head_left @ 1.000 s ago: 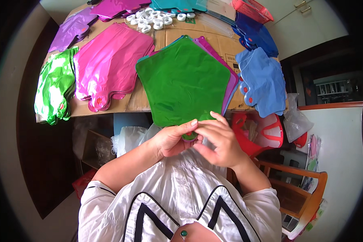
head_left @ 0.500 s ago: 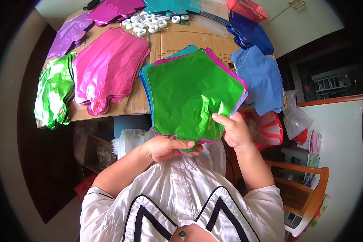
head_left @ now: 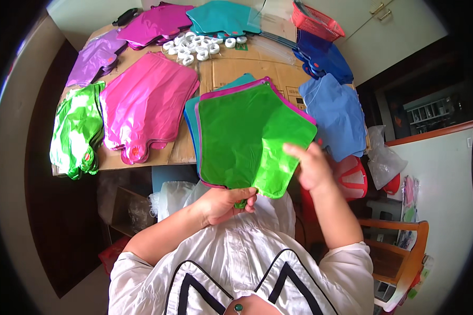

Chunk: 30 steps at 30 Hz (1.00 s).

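Note:
A fanned stack of flat foil balloons, the front one green (head_left: 231, 131), is held up before me over the table's near edge. Magenta, teal and blue layers show behind the green one. My left hand (head_left: 223, 205) is closed on the stack's narrow lower tab, thumb in front. At the stack's right edge is my right hand (head_left: 315, 168), smeared by motion. One of its fingertips overlaps the green foil; whether it grips anything cannot be made out. The green foil's lower right part is bright and slightly creased.
On the cardboard-covered table (head_left: 181, 152) lie pink foil balloons (head_left: 147, 105), green ones (head_left: 76, 131), purple ones (head_left: 94, 58) and light blue ones (head_left: 336, 115). White ribbon rolls (head_left: 199, 47) sit farther back. A red basket (head_left: 318, 23) stands at the far right, a wooden chair (head_left: 389, 254) nearer me.
The right hand has moved slightly right and up, and its thumb no longer presses on the foil. The green foil's lower right corner now hangs lower. The whole view has shifted a little.

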Motion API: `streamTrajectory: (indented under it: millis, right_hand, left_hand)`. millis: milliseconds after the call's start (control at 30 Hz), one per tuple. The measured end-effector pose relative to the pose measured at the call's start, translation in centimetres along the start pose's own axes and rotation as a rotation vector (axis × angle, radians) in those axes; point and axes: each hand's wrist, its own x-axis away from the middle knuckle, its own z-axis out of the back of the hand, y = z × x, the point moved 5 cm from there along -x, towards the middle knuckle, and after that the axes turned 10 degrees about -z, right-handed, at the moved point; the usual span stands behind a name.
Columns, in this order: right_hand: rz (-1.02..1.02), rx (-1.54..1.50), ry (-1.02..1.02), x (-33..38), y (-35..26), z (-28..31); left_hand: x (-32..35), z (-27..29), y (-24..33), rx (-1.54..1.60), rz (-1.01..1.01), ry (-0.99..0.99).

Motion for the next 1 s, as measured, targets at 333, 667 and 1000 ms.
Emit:
streamTrajectory:
  millis: [333,667,1000]
  right_hand:
    - [-0.15,1.132,0.004,-20.1,-9.6,-1.5]
    - [-0.024,1.62,0.542,-17.2,-10.5,-13.1]
    - [-0.078,1.542,0.505,-16.9,-10.7,-11.8]
  left_hand:
    - [-1.5,-0.8,-0.9,0.073,-0.009,-0.067]
    - [-2.4,-0.6,-0.7,0.149,-0.079,-0.048]
    - [-3.1,-0.4,-0.9,0.186,-0.051,-0.154]
